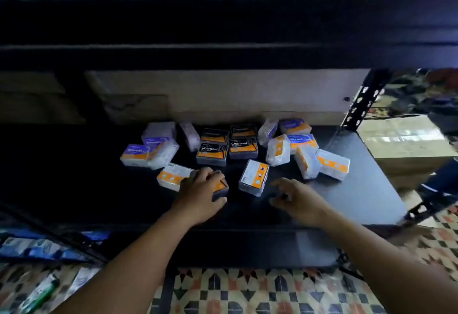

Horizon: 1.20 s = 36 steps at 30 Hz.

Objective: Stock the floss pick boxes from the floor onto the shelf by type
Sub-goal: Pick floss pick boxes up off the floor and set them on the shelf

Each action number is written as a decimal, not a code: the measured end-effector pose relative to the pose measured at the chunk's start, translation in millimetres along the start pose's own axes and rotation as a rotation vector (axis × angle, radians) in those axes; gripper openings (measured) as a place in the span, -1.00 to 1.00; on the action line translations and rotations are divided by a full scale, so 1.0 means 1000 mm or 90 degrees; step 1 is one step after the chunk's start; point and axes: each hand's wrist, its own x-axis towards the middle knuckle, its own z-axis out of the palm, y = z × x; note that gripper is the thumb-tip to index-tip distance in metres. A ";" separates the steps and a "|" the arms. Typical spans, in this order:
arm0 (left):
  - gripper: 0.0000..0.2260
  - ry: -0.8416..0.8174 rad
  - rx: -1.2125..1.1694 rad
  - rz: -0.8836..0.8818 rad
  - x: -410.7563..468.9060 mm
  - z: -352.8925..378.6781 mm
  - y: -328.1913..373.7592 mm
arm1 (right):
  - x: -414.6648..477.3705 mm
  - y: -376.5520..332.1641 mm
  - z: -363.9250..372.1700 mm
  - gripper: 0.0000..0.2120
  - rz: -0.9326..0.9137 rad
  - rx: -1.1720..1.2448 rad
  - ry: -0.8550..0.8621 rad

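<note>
Several floss pick boxes lie scattered on the dark shelf [359, 189]. Dark Charcoal boxes [212, 153] sit in the middle, purple Smooth boxes [135, 155] at the left, and a blue Round box [301, 140] with white-and-orange boxes at the right. My left hand [199, 194] grips a dark box with an orange label [220, 189] at the front of the pile. A light box [254, 177] stands just right of it. My right hand [296, 198] hovers above the shelf with loosely curled fingers, blurred, holding nothing.
A cardboard carton [223, 95] stands at the back of the shelf. Another carton [406, 145] sits on the floor beyond the shelf's black metal upright [357, 110]. Patterned tile floor [247, 291] lies below, with packets at the lower left. Blue-and-orange boxes line the shelf above.
</note>
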 end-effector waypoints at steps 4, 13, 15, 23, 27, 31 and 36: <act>-0.49 0.150 0.072 0.054 0.013 0.032 -0.009 | 0.016 0.024 0.028 -0.64 -0.041 -0.008 0.153; -0.51 0.326 0.040 0.127 0.032 0.063 -0.011 | 0.028 0.048 0.053 -0.73 -0.099 0.057 0.325; -0.53 0.335 0.008 0.124 0.028 0.064 -0.009 | 0.027 0.047 0.054 -0.75 -0.097 0.042 0.329; -0.50 0.318 -0.026 0.102 0.026 0.063 -0.009 | 0.026 0.046 0.054 -0.79 -0.117 0.023 0.332; -0.50 0.321 -0.038 0.098 0.027 0.063 -0.009 | 0.028 0.047 0.053 -0.80 -0.112 0.002 0.331; -0.51 0.328 -0.080 0.072 0.027 0.062 -0.011 | 0.028 0.046 0.055 -0.79 -0.103 -0.005 0.341; -0.47 0.305 -0.107 0.051 0.027 0.061 -0.011 | 0.022 0.041 0.055 -0.80 -0.084 0.003 0.354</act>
